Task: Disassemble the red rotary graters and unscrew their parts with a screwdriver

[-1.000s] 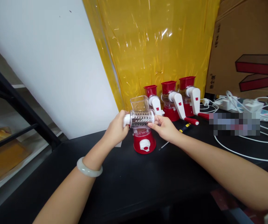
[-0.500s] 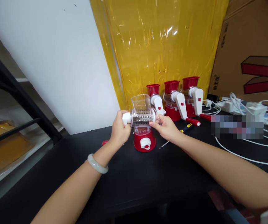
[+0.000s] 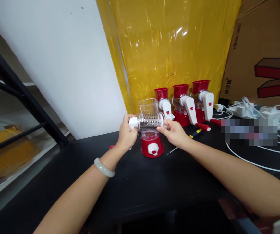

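A rotary grater (image 3: 151, 130) with a clear hopper, a perforated metal drum and a red base stands on the black table (image 3: 140, 182). My left hand (image 3: 126, 133), with a pale bangle on the wrist, is closed around the white end of the drum on the grater's left side. My right hand (image 3: 174, 131) pinches the drum's right end with fingertips. Three finished graters (image 3: 186, 104) with red hoppers and white crank handles stand in a row just behind.
A screwdriver (image 3: 186, 141) with a black and yellow handle lies right of the grater. White cables and a power strip (image 3: 251, 112) sprawl at the right. A yellow plastic sheet, a white wall and a cardboard box (image 3: 266, 52) stand behind. A black rack (image 3: 20, 97) stands left.
The view has shifted slightly, so the scene sits further right. Both hands stay on the grater drum; a small red part has come into view by my left wrist.
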Action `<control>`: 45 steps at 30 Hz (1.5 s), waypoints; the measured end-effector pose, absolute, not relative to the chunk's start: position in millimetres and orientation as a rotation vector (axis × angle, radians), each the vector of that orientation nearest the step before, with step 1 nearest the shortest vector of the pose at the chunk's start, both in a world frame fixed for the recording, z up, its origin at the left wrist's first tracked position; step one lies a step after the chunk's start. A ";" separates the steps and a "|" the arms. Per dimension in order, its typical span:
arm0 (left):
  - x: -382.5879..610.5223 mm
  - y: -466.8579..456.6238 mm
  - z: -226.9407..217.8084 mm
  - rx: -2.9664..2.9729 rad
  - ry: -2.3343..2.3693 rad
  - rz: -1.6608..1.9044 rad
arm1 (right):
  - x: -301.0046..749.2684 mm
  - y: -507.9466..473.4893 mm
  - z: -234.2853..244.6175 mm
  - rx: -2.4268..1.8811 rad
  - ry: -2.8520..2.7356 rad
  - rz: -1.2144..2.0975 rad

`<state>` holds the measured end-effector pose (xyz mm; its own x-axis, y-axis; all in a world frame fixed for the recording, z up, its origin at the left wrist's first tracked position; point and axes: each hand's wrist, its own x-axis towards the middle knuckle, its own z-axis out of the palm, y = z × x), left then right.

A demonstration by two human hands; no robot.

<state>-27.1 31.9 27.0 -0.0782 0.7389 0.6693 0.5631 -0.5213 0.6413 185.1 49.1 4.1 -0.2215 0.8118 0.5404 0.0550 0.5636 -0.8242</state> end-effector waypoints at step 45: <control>-92.7 0.7 39.6 1.673 1.539 0.998 | 187.3 63.5 -6.3 -0.807 -1.586 0.785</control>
<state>-92.7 0.7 39.6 0.0224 0.9942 0.1054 0.5021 -0.1023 0.8587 187.3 63.5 -6.3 -0.1305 0.8379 0.5300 0.0866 0.5422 -0.8358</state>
